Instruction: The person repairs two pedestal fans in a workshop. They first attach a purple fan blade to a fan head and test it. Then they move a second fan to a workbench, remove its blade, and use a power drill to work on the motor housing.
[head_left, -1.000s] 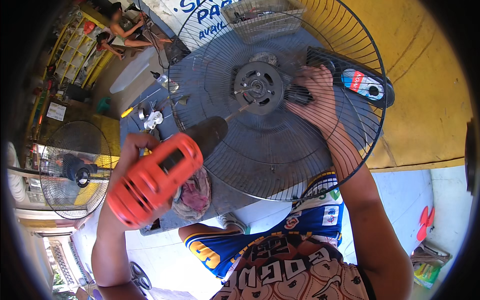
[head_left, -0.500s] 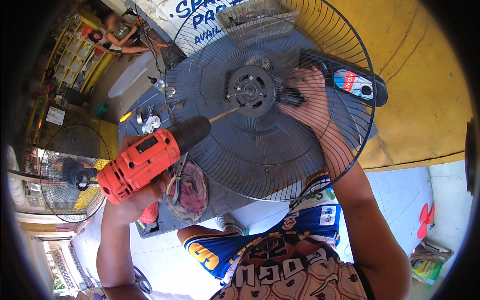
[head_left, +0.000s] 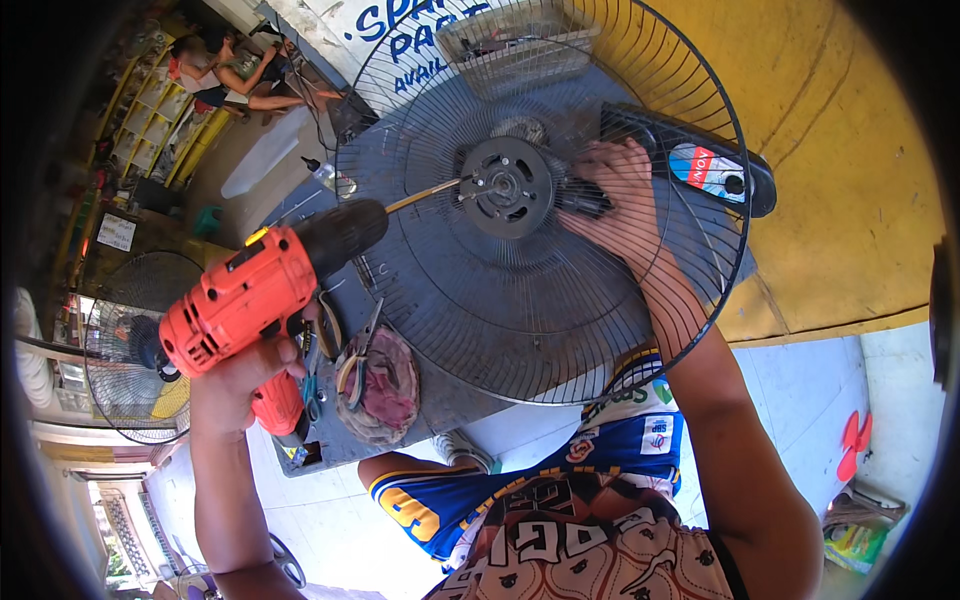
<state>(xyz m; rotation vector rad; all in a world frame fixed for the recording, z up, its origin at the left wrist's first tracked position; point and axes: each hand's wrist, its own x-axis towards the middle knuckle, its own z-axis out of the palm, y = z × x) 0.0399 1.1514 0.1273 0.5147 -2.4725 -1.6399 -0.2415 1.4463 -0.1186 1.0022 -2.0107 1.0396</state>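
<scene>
My left hand (head_left: pixel 240 385) is closed round the handle of a red cordless drill (head_left: pixel 245 295) with a black chuck. Its long bit (head_left: pixel 425 194) reaches the left side of the round black hub plate (head_left: pixel 510 205) in the middle of a fan's rear wire guard (head_left: pixel 480 375). Whether the tip sits in a screw there is too small to tell. Behind the guard wires, my right hand (head_left: pixel 628 190) has its fingers wrapped round the dark motor housing (head_left: pixel 583 195) of the fan. The wires partly cover that hand. The black fan base (head_left: pixel 758 185) lies to its right.
Pliers (head_left: pixel 350 380), scissors (head_left: pixel 370 325) and a pinkish cloth-lined bowl (head_left: pixel 385 400) lie on the grey table (head_left: pixel 450 385). A plastic tray (head_left: pixel 480 75) stands at the back. Another fan (head_left: pixel 125 390) is at left; two people sit farther off.
The drill has moved left and slightly up. Its bit tip has shifted from the lower left of the hub plate to higher on its left side. My right hand stays in place.
</scene>
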